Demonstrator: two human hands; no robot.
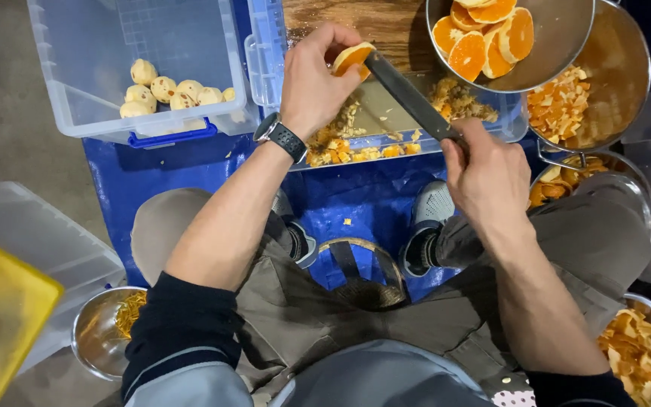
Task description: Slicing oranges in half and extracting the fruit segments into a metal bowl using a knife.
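Holding an orange piece point(353, 58) in left hand point(312, 83) fingertips, above a clear tray point(512, 124) of peel scraps. Right hand point(484, 175) clenched on a knife point(410, 96) handle, blade tip touching the orange. Bowl point(559, 45) of orange slices top right, just above a pot point(623, 71) with peel. Clear bin point(99, 75) on the left holds peeled whole fruit point(171, 90). Blue tarp point(145, 177) underneath, person's shoes point(431, 218) on it.
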